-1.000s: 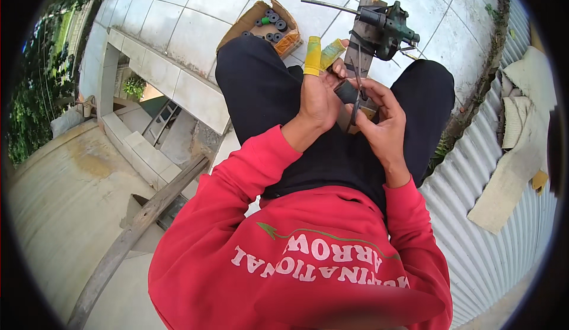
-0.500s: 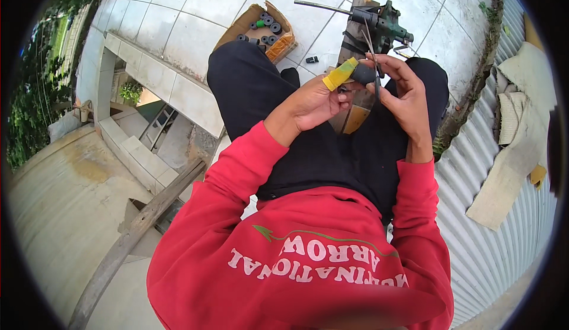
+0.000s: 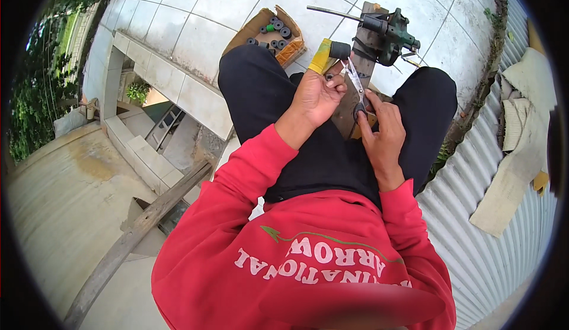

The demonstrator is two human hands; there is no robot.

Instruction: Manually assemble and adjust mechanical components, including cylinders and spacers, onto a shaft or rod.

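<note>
My left hand [image 3: 317, 98] is closed on a short black rubber-like cylinder [image 3: 340, 50], held up at the tips of the finger and thumb. A yellow wrapping [image 3: 320, 56] covers one of its digits, right beside the cylinder. In my right hand [image 3: 385, 130] is a pair of scissors [image 3: 357, 84], gripped at the dark handles. Its metal blades point up and away from me, slightly spread, with their tips by the lower right of the cylinder. Whether the tips touch it, I cannot tell.
A cardboard box [image 3: 244, 32] of black rollers and one green one stands beyond my left knee. Ahead, a dark green metal tool with a crank [image 3: 391, 34] and long rod [image 3: 333, 13] sits on a wooden plank [image 3: 365, 72]. Corrugated sheeting [image 3: 456, 211] lies right.
My right hand has come down and toward me, turning the scissors. My left hand has moved left with the cylinder, which is now more exposed. The hands are farther apart.
</note>
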